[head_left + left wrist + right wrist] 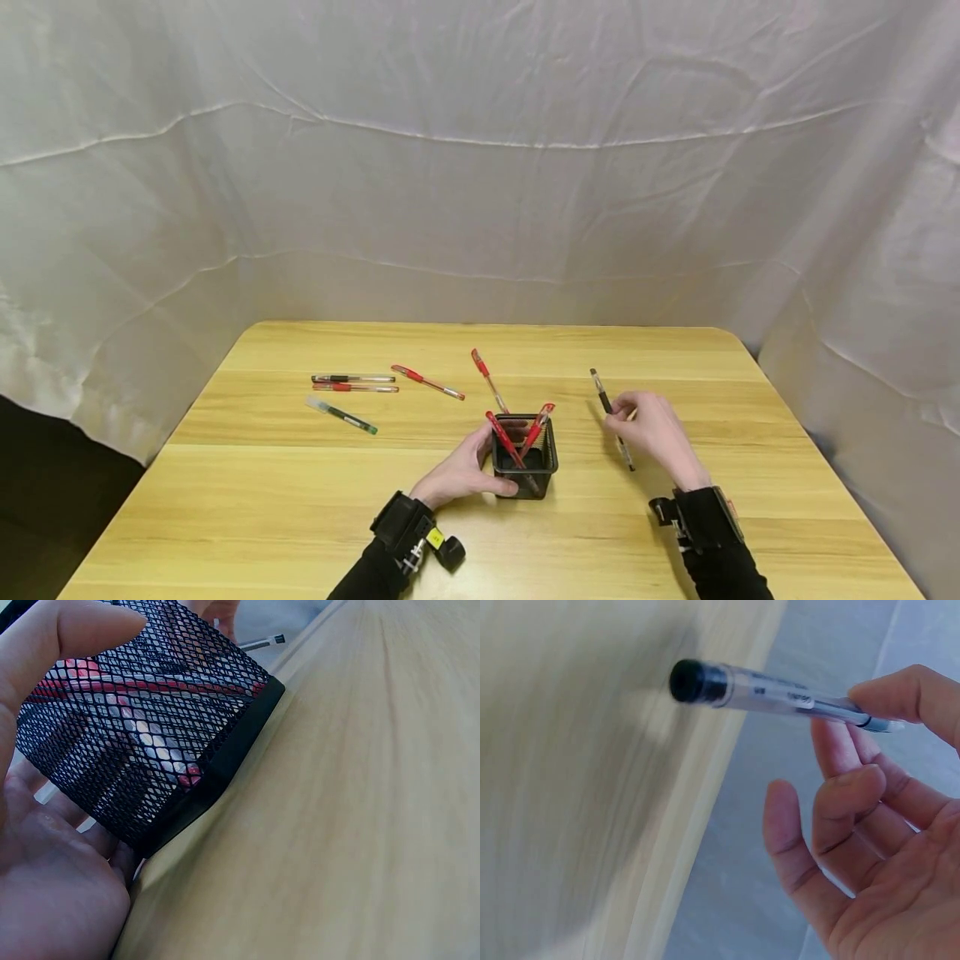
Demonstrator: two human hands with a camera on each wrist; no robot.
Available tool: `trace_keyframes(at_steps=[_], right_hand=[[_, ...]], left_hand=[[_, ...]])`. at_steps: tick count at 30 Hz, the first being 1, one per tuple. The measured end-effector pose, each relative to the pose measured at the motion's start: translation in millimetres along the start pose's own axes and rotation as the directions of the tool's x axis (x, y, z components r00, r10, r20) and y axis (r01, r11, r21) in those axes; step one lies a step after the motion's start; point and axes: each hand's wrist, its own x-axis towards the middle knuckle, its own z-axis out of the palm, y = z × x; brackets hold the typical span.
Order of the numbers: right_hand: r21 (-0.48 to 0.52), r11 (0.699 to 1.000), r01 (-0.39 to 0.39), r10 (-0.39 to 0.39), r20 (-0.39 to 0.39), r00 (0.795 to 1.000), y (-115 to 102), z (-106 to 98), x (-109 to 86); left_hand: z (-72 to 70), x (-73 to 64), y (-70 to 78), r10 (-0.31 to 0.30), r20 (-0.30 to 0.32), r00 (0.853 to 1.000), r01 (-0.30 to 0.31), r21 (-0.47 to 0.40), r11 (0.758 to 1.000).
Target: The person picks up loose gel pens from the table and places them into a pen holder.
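Observation:
My left hand point(461, 475) holds the black mesh pen holder point(536, 487), thumb along the near side and fingers around the left and far sides. Two red pens point(505, 439) lean crossed inside it; their lower ends show through the mesh point(172, 735) in the left wrist view. To the right, my right hand point(654, 429) pinches a clear-barrelled black gel pen point(772, 694) by its middle between thumb and fingers. In the right wrist view the pen's dark end points away from the palm and the other fingers curl loosely below it.
Left of the holder lie a black pen point(352, 378), a red pen point(356, 387) just in front of it, and a green pen point(343, 415). Another red pen point(427, 382) lies further right, and one more point(491, 380) right behind the holder. Pale cloth point(480, 208) hangs beyond the wooden table point(262, 500).

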Motion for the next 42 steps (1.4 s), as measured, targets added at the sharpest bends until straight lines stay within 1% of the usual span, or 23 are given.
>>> trace_keyframes(at_steps=[5,8,10,13,15,18,20,22,24,26,27,28,29,30,31,33,35,37,39,42], right_hand=[[0.027,0.999,0.040,-0.038,-0.077,0.996,-6,2,-3.8],[0.032,0.996,0.087,-0.082,-0.134,0.988,-10,4,-5.9],[0.052,0.992,0.113,-0.103,-0.170,0.980,-13,6,-7.5],[0.106,0.985,0.135,-0.110,-0.212,0.971,-16,10,-9.0],[0.152,0.979,0.138,-0.101,-0.229,0.968,-18,13,-9.4],[0.228,0.962,0.149,-0.091,-0.247,0.965,-19,18,-10.2],[0.276,0.946,0.171,-0.094,-0.273,0.957,-18,22,-10.6],[0.316,0.915,0.249,-0.139,-0.335,0.932,-5,32,-7.6],[0.359,0.887,0.289,-0.149,-0.370,0.917,2,39,-5.9],[0.389,0.847,0.362,-0.185,-0.422,0.887,18,50,-0.1],[0.406,0.837,0.368,-0.180,-0.432,0.884,21,53,1.4],[0.423,0.836,0.350,-0.158,-0.425,0.891,19,52,0.9],[0.434,0.826,0.360,-0.159,-0.434,0.887,21,54,2.3],[0.438,0.806,0.397,-0.183,-0.454,0.872,28,59,5.2],[0.441,0.808,0.390,-0.169,-0.461,0.871,23,58,3.9],[0.466,0.816,0.342,-0.114,-0.451,0.885,5,49,-2.7],[0.486,0.802,0.346,-0.094,-0.471,0.877,-5,46,-6.2],[0.532,0.796,0.287,-0.011,-0.461,0.887,-27,36,-14.6],[0.561,0.768,0.308,0.003,-0.485,0.875,-30,36,-15.7],[0.572,0.725,0.383,-0.028,-0.532,0.846,-34,37,-17.0]], left_hand=[[-0.3,0.8,-1.3,0.015,0.006,1.000,-0.015,0.000,1.000],[-0.2,0.8,-1.3,0.015,0.000,1.000,-0.015,-0.004,1.000],[-0.1,0.8,-1.0,0.015,-0.005,1.000,-0.015,-0.005,1.000],[0.1,0.7,-0.3,0.015,-0.004,1.000,-0.015,0.000,1.000],[0.2,0.4,0.3,0.009,-0.006,1.000,-0.009,0.003,1.000],[0.1,0.2,1.0,-0.002,-0.005,1.000,0.002,0.005,1.000],[0.1,0.1,1.3,-0.011,-0.004,1.000,0.011,0.004,1.000],[-0.1,0.2,1.0,-0.015,-0.001,1.000,0.015,0.004,1.000],[-0.3,0.4,0.3,-0.016,0.002,1.000,0.016,0.004,1.000],[-0.5,0.4,-0.2,-0.018,0.002,1.000,0.018,0.005,1.000],[-0.6,0.4,-0.4,-0.019,0.001,1.000,0.019,0.005,1.000],[-0.7,0.5,-0.5,-0.019,0.002,1.000,0.019,0.005,1.000],[-0.8,0.6,-0.5,-0.017,0.003,1.000,0.017,0.006,1.000],[-0.9,0.6,-0.6,-0.017,0.002,1.000,0.017,0.006,1.000],[-1.0,0.8,-0.7,-0.015,0.003,1.000,0.015,0.007,1.000],[-1.2,1.2,-1.0,-0.011,0.006,1.000,0.011,0.006,1.000],[-1.3,1.4,-1.3,-0.006,0.007,1.000,0.006,0.008,1.000],[-1.3,1.5,-1.7,-0.001,0.008,1.000,0.001,0.006,1.000],[-1.3,1.5,-2.0,0.001,0.008,1.000,-0.001,0.006,1.000],[-1.3,1.4,-2.5,0.005,0.006,1.000,-0.005,0.003,1.000]])
